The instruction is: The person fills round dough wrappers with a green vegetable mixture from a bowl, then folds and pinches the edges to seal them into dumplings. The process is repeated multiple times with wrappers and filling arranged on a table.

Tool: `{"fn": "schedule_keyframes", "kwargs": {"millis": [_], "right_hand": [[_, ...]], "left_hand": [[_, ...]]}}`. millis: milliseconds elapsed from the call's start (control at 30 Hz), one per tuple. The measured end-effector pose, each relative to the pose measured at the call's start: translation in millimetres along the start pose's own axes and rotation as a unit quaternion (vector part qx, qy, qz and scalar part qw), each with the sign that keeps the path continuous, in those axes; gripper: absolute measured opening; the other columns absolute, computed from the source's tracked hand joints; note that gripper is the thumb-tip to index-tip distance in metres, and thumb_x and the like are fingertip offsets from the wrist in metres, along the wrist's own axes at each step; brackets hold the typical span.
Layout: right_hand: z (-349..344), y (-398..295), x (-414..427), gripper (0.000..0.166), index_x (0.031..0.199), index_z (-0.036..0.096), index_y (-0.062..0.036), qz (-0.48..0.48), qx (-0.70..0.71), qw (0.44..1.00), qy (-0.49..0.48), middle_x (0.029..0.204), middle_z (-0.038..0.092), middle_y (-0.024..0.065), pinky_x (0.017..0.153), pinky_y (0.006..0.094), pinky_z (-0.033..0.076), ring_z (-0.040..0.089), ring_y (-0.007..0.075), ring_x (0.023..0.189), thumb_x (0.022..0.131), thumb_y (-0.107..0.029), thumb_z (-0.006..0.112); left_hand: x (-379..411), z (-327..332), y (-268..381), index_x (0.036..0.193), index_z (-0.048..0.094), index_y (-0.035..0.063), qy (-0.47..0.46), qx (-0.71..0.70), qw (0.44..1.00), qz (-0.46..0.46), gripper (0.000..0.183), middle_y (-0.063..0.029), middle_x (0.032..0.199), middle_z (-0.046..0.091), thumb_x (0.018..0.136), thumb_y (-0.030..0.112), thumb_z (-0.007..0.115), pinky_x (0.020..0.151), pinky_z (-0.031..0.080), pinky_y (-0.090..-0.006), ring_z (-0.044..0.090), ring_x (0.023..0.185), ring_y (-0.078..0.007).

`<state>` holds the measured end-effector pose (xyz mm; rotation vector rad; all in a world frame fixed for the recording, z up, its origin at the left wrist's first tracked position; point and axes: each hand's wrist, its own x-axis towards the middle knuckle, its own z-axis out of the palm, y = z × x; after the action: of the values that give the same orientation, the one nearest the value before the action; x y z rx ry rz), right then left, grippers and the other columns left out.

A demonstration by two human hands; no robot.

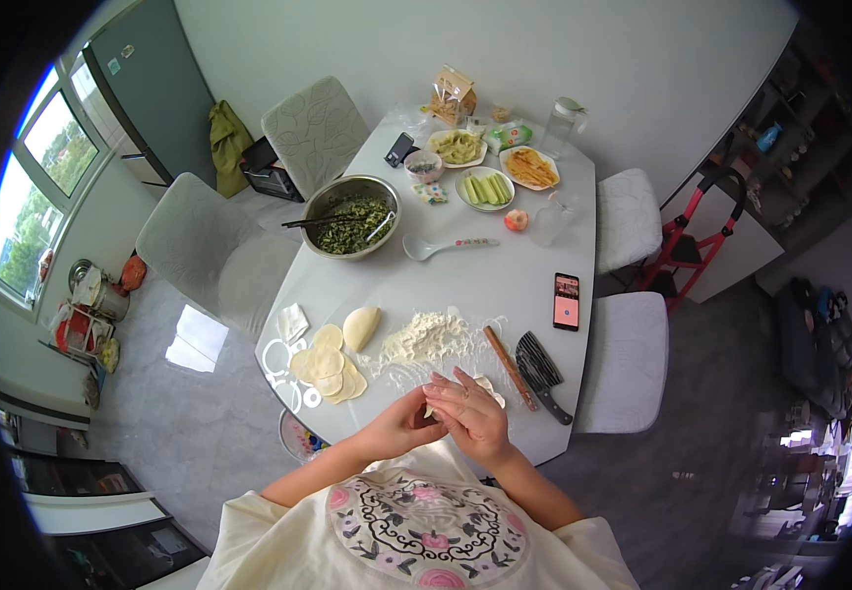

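My left hand (pixel 405 422) and my right hand (pixel 476 420) are cupped together over the table's front edge. A pale bit of dough (pixel 430 413) shows between them; the rest of it is hidden by my fingers. Just beyond my right hand, partly covered, lie floury pale pieces (pixel 496 394), perhaps dough. A heap of flour (pixel 426 337) is spread on the white table (pixel 426 287). Left of it are a folded lump of dough (pixel 362 328) and several overlapping round dough wrappers (pixel 326 369). On the right lie a wooden rolling pin (pixel 509 365) and a cleaver (pixel 542 372).
Farther back stand a steel bowl (pixel 389 195) of chopped green filling with chopsticks, a ladle (pixel 422 248), a plate of cucumber sticks (pixel 486 190) and a glass pitcher (pixel 562 125). A phone (pixel 566 301) lies near the right edge. Chairs (pixel 621 361) flank the table.
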<state>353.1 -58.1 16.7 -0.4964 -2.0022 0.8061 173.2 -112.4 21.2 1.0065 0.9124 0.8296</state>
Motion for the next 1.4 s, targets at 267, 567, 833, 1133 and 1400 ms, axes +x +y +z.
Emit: {"fn": "schedule_keyframes", "kwargs": {"millis": [267,567,833,1133,1400], "right_hand": [[0.4,-9.1,2.9,0.023,0.111,0.069,-0.0015,0.097,-0.031,0.994,0.037,0.127,0.065,0.0111,0.115,0.0507,0.027,0.044,0.0360,0.137,0.090,-0.010,0.065],[5.6,17.5,-18.6,0.023,0.112,0.068,-0.0013,0.026,-0.079,0.996,-0.029,0.131,0.062,0.0116,0.115,0.0510,0.028,0.042,0.0365,0.138,0.091,-0.011,0.064],[2.1,10.0,-24.8,0.046,0.136,0.053,-0.0010,0.157,-0.021,0.987,-0.011,0.151,0.041,0.0168,0.115,0.0474,0.028,0.027,0.0372,0.146,0.097,-0.026,0.060],[0.8,10.9,-14.7,0.029,0.117,0.064,0.0035,0.029,-0.162,0.986,0.029,0.126,0.063,0.0166,0.106,0.0479,0.043,0.055,0.0369,0.125,0.090,-0.008,0.062],[8.0,14.6,-25.0,0.029,0.118,0.063,0.0049,0.034,-0.148,0.988,0.038,0.128,0.060,0.0192,0.109,0.0504,0.040,0.055,0.0355,0.125,0.090,-0.003,0.058]], "left_hand": [[3.0,2.7,10.3,0.135,0.044,0.0015,0.003,-0.122,0.993,-0.011,0.049,-0.0052,0.117,0.059,0.089,0.001,0.062,0.094,0.048,-0.0278,0.058,0.107,-0.0106],[8.4,6.7,-10.2,0.129,0.048,0.0007,0.033,-0.048,0.997,-0.056,0.043,-0.0046,0.109,0.061,0.089,0.002,0.062,0.084,0.048,-0.0272,0.058,0.092,-0.0104],[8.3,2.0,4.6,0.123,0.053,-0.0020,0.043,-0.374,0.924,-0.064,0.032,-0.0057,0.105,0.059,0.091,0.003,0.051,0.074,0.045,-0.0249,0.053,0.088,-0.0123],[10.9,7.8,-4.9,0.118,0.054,-0.0018,0.037,-0.419,0.904,-0.076,0.027,-0.0054,0.100,0.058,0.092,0.004,0.049,0.074,0.047,-0.0274,0.054,0.087,-0.0134],[11.0,11.4,-6.8,0.125,0.049,-0.0006,0.025,-0.383,0.922,-0.052,0.036,-0.0059,0.105,0.059,0.089,0.002,0.049,0.077,0.046,-0.0293,0.055,0.089,-0.0144]]}}
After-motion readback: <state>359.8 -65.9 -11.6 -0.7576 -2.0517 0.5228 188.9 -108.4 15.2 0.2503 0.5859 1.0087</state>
